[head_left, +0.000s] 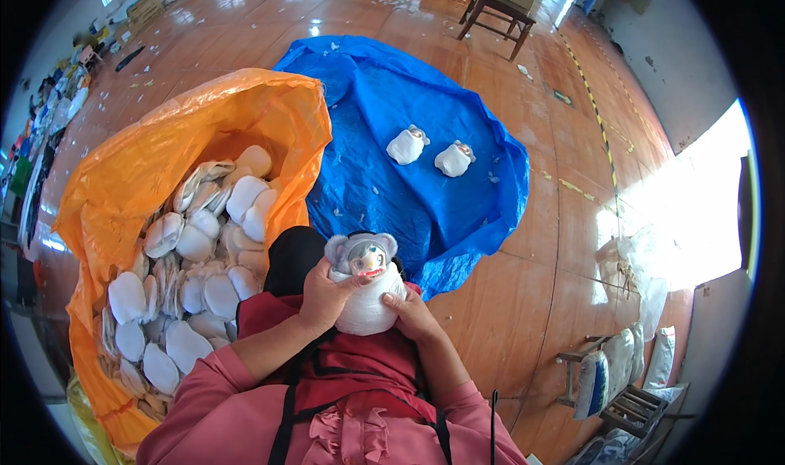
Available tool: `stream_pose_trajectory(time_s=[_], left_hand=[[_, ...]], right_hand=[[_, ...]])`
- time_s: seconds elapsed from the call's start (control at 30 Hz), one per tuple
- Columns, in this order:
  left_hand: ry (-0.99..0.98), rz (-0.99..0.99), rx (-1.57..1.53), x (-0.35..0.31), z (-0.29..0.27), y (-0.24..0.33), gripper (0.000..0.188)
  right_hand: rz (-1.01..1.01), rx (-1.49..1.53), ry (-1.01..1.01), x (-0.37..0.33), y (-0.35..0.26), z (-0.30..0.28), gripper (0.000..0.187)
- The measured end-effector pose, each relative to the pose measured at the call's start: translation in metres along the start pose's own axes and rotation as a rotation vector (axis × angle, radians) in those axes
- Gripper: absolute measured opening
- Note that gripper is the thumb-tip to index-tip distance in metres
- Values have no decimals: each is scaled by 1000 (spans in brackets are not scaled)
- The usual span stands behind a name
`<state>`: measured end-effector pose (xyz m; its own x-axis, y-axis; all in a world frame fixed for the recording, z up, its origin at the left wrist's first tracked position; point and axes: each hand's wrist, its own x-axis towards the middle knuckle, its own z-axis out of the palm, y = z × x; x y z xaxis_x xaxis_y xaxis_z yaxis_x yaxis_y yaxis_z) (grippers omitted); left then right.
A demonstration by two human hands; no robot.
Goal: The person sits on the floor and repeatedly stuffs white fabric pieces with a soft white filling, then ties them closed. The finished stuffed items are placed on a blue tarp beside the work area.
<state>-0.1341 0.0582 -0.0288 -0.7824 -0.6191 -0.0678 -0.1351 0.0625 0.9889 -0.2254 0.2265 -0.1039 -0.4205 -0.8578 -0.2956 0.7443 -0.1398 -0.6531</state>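
Above my lap I hold a plush doll [365,305] with grey round ears, its body covered in a smooth white wrap and its painted head sticking out at the top. My left hand [325,295] grips it from the left, the thumb lying across just below the doll's face. On the other side my right hand [415,314] presses its thumb into the lower right of the white body. Both hands are closed round the doll; the fingers behind it are hidden.
To my left, an open orange sack [196,109] holds many flat white oval pads [186,344]. Ahead lies a blue sheet [360,97] bearing two similar white-wrapped dolls [406,146]. A wooden chair [500,11] with a box stands far off; cushions [613,363] sit at the right.
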Motion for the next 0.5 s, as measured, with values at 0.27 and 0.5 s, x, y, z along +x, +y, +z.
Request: stream_pose_trajectory(time_s=[0.27,0.5], left_hand=[[-9,55,-93,8,5,-23,48],[182,47,-141,11,-70,-42,37]], right_hand=[[-352,264,493,13,-15,-14,38],[-236,266,784,2,3,-111,50]])
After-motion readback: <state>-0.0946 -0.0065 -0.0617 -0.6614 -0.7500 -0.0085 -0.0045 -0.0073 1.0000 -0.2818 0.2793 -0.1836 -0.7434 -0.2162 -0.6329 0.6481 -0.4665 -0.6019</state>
